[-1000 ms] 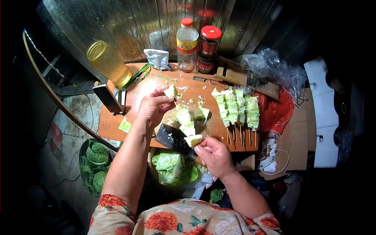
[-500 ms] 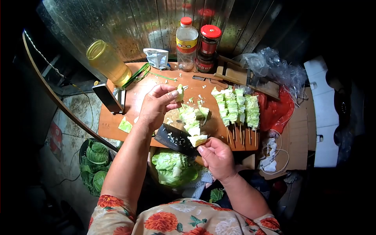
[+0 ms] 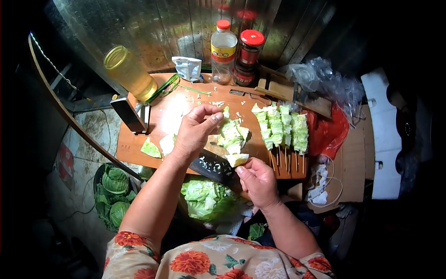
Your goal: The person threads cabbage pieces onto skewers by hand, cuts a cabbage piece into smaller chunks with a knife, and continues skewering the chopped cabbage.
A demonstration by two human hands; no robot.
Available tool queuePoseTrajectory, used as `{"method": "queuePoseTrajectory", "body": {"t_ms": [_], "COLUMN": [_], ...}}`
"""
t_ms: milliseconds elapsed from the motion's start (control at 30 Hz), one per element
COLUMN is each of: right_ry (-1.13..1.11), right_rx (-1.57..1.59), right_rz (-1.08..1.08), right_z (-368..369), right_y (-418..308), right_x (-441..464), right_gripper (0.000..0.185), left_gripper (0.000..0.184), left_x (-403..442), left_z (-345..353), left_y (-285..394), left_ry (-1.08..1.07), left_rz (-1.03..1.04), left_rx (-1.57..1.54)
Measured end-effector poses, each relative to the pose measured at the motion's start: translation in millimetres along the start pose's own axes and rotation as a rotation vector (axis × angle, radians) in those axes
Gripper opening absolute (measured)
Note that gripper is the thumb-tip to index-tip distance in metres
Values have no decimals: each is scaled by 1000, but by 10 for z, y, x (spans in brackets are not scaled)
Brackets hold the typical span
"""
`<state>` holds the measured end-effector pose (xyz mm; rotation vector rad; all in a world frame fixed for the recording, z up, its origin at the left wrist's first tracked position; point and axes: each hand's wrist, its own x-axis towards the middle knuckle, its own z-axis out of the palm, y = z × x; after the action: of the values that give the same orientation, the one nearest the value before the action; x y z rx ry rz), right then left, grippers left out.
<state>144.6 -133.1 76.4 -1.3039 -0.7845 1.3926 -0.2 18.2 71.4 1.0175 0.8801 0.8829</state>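
Observation:
A small piece of cabbage leaf (image 3: pixel 226 112) is pinched between the thumb and fingers of my left hand (image 3: pixel 197 130), above the cutting board (image 3: pixel 174 104). My right hand (image 3: pixel 258 182) is closed at the near side, with a folded cabbage piece (image 3: pixel 237 160) at its fingertips; whether a stick runs through it is hidden. Just beyond lie loose cut cabbage leaves (image 3: pixel 232 137). A dark cleaver blade (image 3: pixel 211 168) with pale scraps on it rests at the board's front edge, under my hands. To the right are several cabbage skewers (image 3: pixel 276 124), side by side, sticks toward me.
Behind the board stand a jar of yellow liquid (image 3: pixel 132 76), a red-capped bottle (image 3: pixel 223 51) and red-lidded jars (image 3: pixel 251 49). A phone (image 3: pixel 127 115) leans at left. Whole cabbages (image 3: pixel 115 181) sit low on the left; more cabbage leaves (image 3: pixel 206 197) lie below the board.
My left hand has moved a little right and down with its leaf piece, closer to the loose leaves. My right hand stays nearly in place with the folded piece.

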Motion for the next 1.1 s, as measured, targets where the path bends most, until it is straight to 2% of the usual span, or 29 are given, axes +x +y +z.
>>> {"method": "queuePoseTrajectory", "body": {"t_ms": [100,167,200,233,300,367,467,533,600,633,700,767,833,900,933,1067,1100], "right_ry": [-26,-23,-20,-19,-30,-27,-56,-93,-40,-7,-43,-153,-211,-243,-272,-276,-226], "right_rx": [43,74,107,105,124,104,129,171,26,-243,-1067,-1375,-1532,-1611,-1685,-1654,-1546], "right_rz": [-31,-33,-32,-37,-73,-47,14,43,115,199,-33,128,20,26,41,46,82], "right_z": [-12,7,17,23,27,11,-23,-50,-88,-88,-58,53,63,28,23,28,62], "right_y": [-1,-28,-42,-55,-81,-80,-59,-8,164,301,417,436,640,892,968,1020,933], "right_x": [31,28,28,33,42,69,87,103,142,186,105,-8,-59,-21,6,61,46], "right_gripper": [10,11,12,12,14,15,18,19,19,24,36,53,60,62,63,61,59], "left_gripper": [25,36,51,51,53,39,39,39,38,39,41,41,46,51,54,53,53], "left_x": [0,-53,-63,-101,-212,-273,-280,-241,-215,-200,-194,-185,-144,-138,-168,-173,-166], "left_z": [1,85,42,49,73,149,71,-49,-155,-211,-306,-357,-425,-438,-433,-493,-516], "left_y": [-16,58,62,54,15,13,0,45,150,169,229,317,315,351,400,478,493], "left_ry": [-7,120,91,88,-48,-153,-184,-187,-70,-30,38,141,190,317,282,315,320], "left_rz": [110,225,153,157,-221,-346,-371,-227,-141,-87,-47,-9,14,53,79,123,127], "left_rx": [64,3,-32,-33,-352,-308,-350,-420,-414,-423,-349,-294,-283,-253,-279,-217,-216]}}
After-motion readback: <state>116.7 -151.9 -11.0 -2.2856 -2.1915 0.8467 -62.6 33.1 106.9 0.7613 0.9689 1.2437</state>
